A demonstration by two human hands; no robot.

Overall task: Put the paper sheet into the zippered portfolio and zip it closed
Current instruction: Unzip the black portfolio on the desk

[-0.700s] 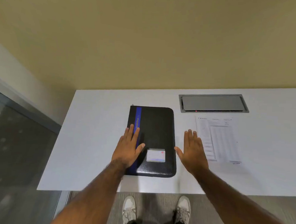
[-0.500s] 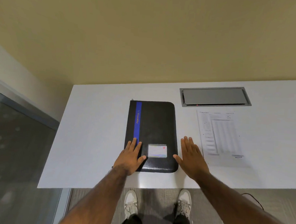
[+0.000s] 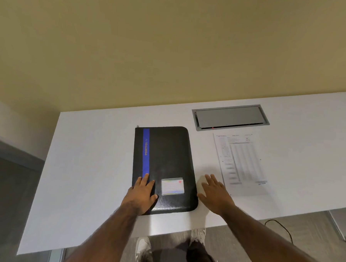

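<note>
Both hands are flat and spread out, not gripping anything. Left hand (image 3: pixel 142 193) lies palm-down on the near left corner of the black portfolio (image 3: pixel 166 160), fingers on its blue stripe. Right hand (image 3: pixel 215 193) is on the white surface (image 3: pixel 89 176) just right of the portfolio, which is closed. Paper sheet (image 3: pixel 241 162) lies flat just beyond and right of the right hand, below a grey hatch (image 3: pixel 230 117).

— Anything worn on the arms?
— Nothing: bare forearms, no sleeves, no watch, left hand (image 3: pixel 142 195) and right hand (image 3: pixel 217 195) ungloved.
— Lower down?
— Dark trousers (image 3: pixel 193 256), pale shoes (image 3: pixel 144 247) with laces.
</note>
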